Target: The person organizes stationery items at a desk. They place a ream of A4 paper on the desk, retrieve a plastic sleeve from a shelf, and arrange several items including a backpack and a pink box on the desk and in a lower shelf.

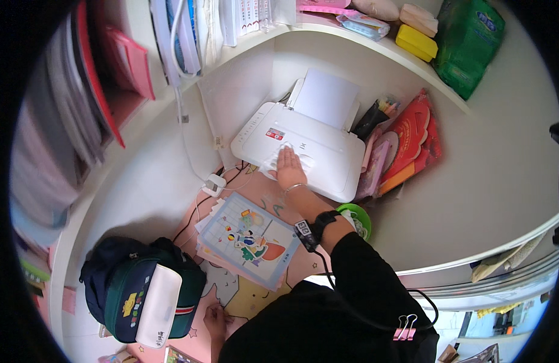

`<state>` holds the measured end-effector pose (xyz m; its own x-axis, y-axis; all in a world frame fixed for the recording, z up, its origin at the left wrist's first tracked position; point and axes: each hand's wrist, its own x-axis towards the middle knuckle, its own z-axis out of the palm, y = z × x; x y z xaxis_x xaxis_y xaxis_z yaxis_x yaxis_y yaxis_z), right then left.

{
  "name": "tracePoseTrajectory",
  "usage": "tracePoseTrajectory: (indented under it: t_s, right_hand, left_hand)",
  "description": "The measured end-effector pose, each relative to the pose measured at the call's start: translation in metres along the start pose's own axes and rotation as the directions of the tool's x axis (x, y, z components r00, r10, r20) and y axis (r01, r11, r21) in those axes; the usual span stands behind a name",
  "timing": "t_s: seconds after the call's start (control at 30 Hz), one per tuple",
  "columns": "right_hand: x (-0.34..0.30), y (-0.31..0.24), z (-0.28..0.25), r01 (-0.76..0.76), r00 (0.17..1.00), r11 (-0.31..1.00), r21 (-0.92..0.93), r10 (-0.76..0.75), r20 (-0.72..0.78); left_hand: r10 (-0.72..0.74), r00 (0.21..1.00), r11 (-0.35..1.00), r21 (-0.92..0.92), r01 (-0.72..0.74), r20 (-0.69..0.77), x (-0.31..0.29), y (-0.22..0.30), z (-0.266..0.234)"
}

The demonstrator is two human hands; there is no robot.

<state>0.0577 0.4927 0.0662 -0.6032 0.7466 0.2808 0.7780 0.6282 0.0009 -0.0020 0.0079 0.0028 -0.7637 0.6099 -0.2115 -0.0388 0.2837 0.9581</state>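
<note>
Head view: right hand (289,171), palm down, fingers extended and close together, pressing a crumpled white tissue (271,161) beneath it onto a white printer (335,160). Left hand (216,319), fingers curled, any contents indeterminable; dark backpack (119,278) to its left, blue-edged illustrated sheet (246,239) beyond it.

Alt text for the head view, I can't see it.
The right hand holds a white wipe on a white printer. The left hand is lower, near a navy-and-green backpack; illustrated sheets lie between.
</note>
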Motion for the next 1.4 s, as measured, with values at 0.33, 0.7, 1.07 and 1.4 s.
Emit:
tracePoseTrajectory:
  t_s: [0.33,0.7,1.07,1.4]
  right_hand:
    - [-0.067,0.069,-0.028,-0.175,0.975,0.984,-0.028,0.177,0.132]
    - [-0.086,0.089,-0.044,-0.27,0.91,0.958,-0.1,0.288,0.297]
    - [-0.037,0.088,-0.038,-0.114,0.955,0.988,0.108,0.078,0.288]
    - [0.004,0.066,-0.042,0.004,0.937,0.985,0.171,-0.064,0.344]
  left_hand:
    - [0.018,0.997,0.999,-0.048,-0.014,0.078,-0.001,-0.018,-0.008]
    - [-0.165,0.982,0.955,-0.233,0.182,0.089,0.0,-0.022,-0.007]
    - [-0.147,0.988,0.973,-0.171,0.154,0.053,0.002,-0.018,-0.005]
    - [-0.239,0.971,0.95,-0.207,0.234,0.002,0.004,-0.015,-0.002]
